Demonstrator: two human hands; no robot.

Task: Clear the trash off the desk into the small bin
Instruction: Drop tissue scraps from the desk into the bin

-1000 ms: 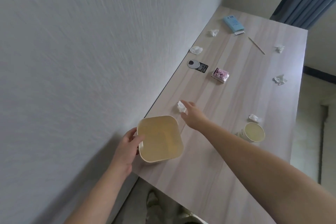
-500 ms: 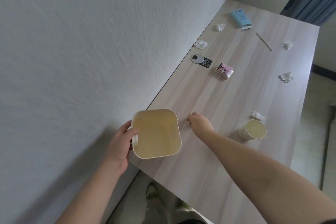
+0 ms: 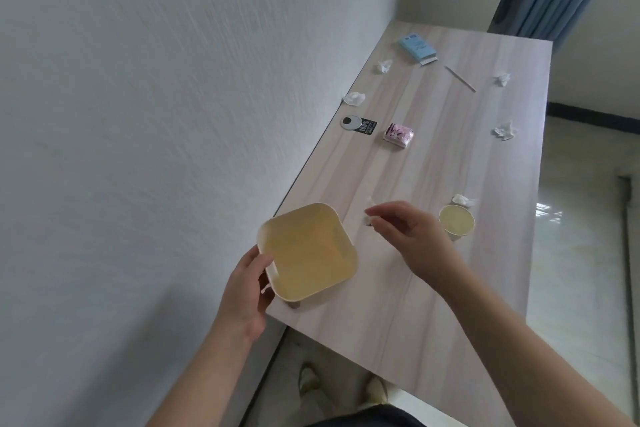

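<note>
Beside a cream paper cup [image 3: 456,224] near the table's [image 3: 433,322] right edge, the right hand [image 3: 405,236] pinches a small white paper scrap [image 3: 366,220] in its fingertips just beside the square cream plastic bin [image 3: 308,251], whose rim the left hand [image 3: 247,291] grasps.

Both forearms are bare to the frame edge; no sleeve, watch or ring shows on the left hand [image 3: 244,291] or right hand [image 3: 407,239]. Dark trousers [image 3: 367,418] and pale shoes [image 3: 375,390] appear below.

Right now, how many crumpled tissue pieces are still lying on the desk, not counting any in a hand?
5. Two lie along the wall edge, two near the far right edge, and one behind the paper cup. The right hand pinches another.
</note>
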